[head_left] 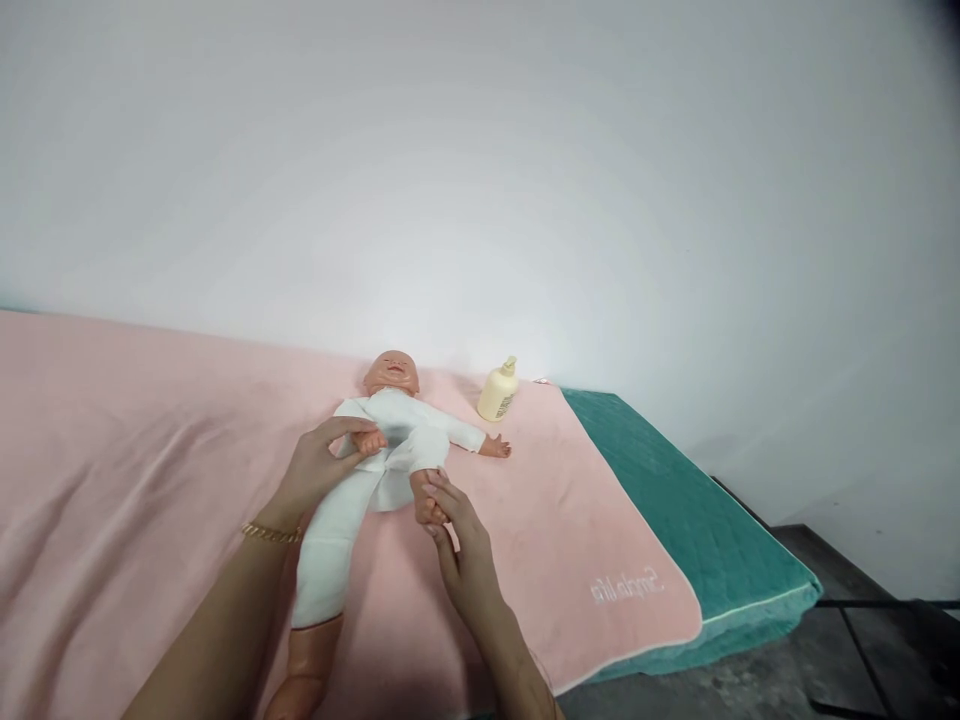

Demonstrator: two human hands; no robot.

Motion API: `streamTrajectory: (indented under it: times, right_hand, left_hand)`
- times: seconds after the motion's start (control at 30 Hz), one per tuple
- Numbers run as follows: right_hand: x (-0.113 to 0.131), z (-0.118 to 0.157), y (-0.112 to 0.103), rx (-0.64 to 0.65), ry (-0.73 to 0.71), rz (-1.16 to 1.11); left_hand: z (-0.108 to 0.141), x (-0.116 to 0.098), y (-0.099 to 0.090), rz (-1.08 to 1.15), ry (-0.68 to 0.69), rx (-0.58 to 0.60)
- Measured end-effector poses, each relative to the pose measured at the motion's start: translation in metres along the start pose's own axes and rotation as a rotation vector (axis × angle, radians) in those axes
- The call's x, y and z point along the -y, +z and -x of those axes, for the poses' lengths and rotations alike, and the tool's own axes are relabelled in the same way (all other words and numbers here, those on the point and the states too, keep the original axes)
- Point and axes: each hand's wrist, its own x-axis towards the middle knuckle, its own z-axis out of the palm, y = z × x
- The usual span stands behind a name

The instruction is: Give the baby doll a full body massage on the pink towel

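Observation:
A baby doll in a white suit lies on its back on a pink blanket, head toward the wall. My left hand, a gold bracelet on its wrist, grips the doll's small hand over its chest. My right hand pinches the doll's bare foot at the fingertips, holding that leg bent up. The doll's other leg stretches toward me, white trouser leg pulled partway up and its bare shin showing near the bottom edge.
A cream pump bottle stands beside the doll's outstretched arm, near the wall. The blanket covers a teal mattress whose corner and edge drop off at the right to a dark floor. A white wall rises behind.

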Motion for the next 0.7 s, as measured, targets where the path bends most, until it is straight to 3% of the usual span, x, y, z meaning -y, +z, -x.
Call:
streamTrajectory:
  times: [0.13, 0.27, 0.43, 0.6, 0.7]
  right_hand:
    - [-0.002, 0.003, 0.006, -0.019, -0.001, 0.004]
    - [-0.002, 0.010, 0.004, -0.001, 0.000, 0.002]
    - [0.007, 0.027, -0.002, 0.021, -0.004, 0.034]
    - [0.020, 0.063, -0.001, 0.054, -0.004, 0.080]
    - [0.018, 0.091, 0.004, 0.055, -0.029, 0.084]
  left_hand:
    - [-0.001, -0.001, 0.001, 0.001, 0.003, 0.017]
    - [-0.002, 0.001, -0.001, 0.028, -0.033, -0.041]
    - [-0.008, 0.011, -0.008, 0.249, -0.096, -0.312]
    - [-0.016, 0.026, -0.017, 0.477, -0.130, -0.649]
    - [-0.018, 0.038, -0.024, 0.510, -0.210, -0.741]
